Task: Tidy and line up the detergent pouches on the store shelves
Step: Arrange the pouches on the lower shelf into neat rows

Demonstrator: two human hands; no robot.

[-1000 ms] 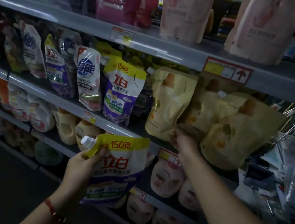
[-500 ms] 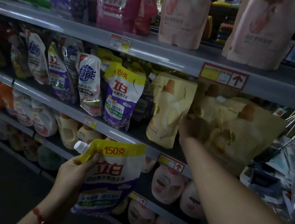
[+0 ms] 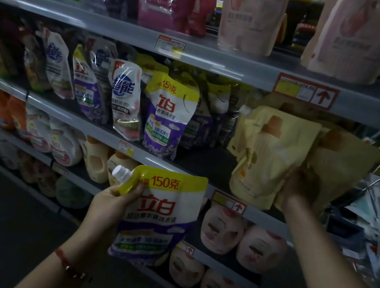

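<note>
Left hand (image 3: 111, 203) lower centre of frame, grip pinching upper corner of yellow-white-purple spouted detergent pouch (image 3: 158, 217), held upright in front of grey metal shelf edge (image 3: 179, 167). Right hand (image 3: 299, 188) centre right, fingers curled on lower edge of pale yellow plastic pouches (image 3: 270, 155) standing on middle shelf. Matching purple pouch (image 3: 167, 117) stands centre frame, tilted.

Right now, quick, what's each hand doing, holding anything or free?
Left hand: grips the purple and yellow pouch near its spout, off the shelf.
Right hand: grips the lower edge of a tan pouch on the shelf.
</note>
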